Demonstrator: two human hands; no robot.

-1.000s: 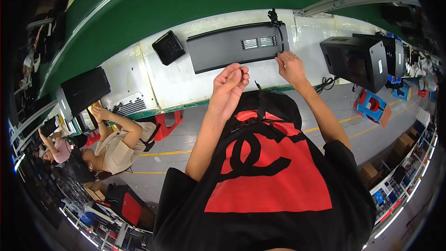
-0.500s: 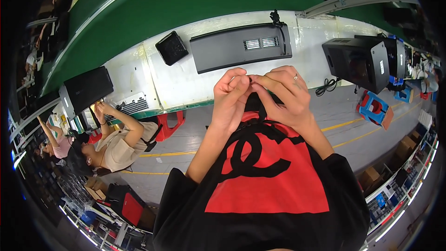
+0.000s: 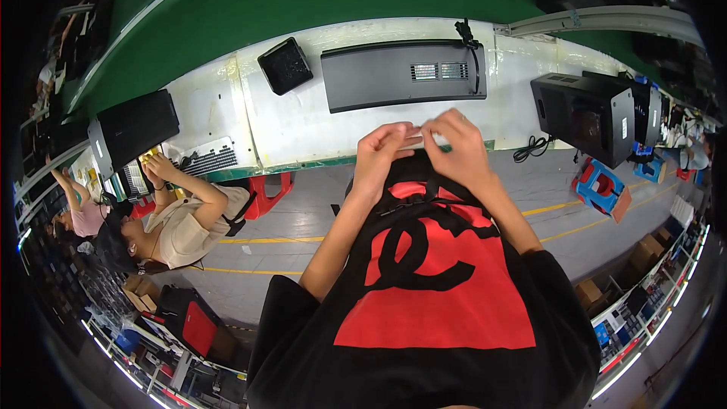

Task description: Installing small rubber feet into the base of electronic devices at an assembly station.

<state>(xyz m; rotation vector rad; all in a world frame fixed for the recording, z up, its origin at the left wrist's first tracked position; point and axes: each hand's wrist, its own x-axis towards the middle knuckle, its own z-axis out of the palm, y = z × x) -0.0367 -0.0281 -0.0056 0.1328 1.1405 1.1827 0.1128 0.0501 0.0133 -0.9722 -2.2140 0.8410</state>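
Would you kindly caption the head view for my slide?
Left hand and right hand meet above a long dark panel.

The white bench (image 3: 303,125) carries a monitor (image 3: 401,74) at its middle and a square stand base (image 3: 285,65) left of it.

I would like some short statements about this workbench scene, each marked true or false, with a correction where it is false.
1. The left hand and right hand meet in front of the chest, pinching a small light-coloured item. True.
2. The long dark monitor stands upright on its base. False: it lies flat on the white bench, back side up.
3. A small black square part lies to the left of the monitor. True.
4. The right hand rests on the monitor. False: it is held apart from it, nearer the body.
5. A co-worker sits at the bench on the person's left. True.
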